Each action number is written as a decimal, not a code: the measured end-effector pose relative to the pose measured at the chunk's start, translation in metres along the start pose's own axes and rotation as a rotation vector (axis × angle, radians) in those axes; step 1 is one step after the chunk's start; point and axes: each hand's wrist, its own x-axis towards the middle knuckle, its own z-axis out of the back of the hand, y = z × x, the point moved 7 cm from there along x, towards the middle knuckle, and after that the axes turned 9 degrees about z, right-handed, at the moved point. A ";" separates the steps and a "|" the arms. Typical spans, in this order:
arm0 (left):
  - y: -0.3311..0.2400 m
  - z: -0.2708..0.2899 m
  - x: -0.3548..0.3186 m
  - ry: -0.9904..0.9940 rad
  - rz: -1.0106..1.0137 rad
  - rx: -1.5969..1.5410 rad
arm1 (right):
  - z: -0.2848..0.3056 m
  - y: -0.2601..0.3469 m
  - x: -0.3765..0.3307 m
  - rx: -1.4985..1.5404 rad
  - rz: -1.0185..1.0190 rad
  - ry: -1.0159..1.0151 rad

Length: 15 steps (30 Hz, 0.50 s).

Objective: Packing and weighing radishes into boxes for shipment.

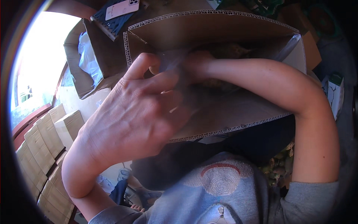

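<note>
In front of me is an open cardboard box (220,26), its cut edges facing up. A thin clear plastic bag (289,48) lines its right end, and more of this film (169,61) shows between my hands. My left hand (138,108) is over the box's left part, its fingers curled and closed on the film. My right hand (195,65) reaches down inside from the right. Its fingers are lost in blur and shadow. Deeper in the box, brownish mottled contents (238,49) show dimly; their kind is unclear.
A smaller open carton (84,56) with white plastic stands at the left, and a pink phone (122,9) lies on a dark blue crate (108,22). Flattened or closed cartons (41,138) are stacked lower left. Greenish-brown lumpy things (278,168) lie at lower right. Another person's hand (137,207) shows below.
</note>
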 end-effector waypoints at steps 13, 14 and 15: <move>0.009 -0.012 0.002 0.080 -0.106 -0.160 | -0.032 -0.014 0.029 0.249 -0.157 -0.163; 0.012 -0.011 0.002 0.058 -0.108 -0.186 | -0.032 -0.016 0.031 0.242 -0.160 -0.172; 0.014 -0.011 0.000 0.057 -0.103 -0.184 | -0.036 -0.020 0.037 0.240 -0.155 -0.172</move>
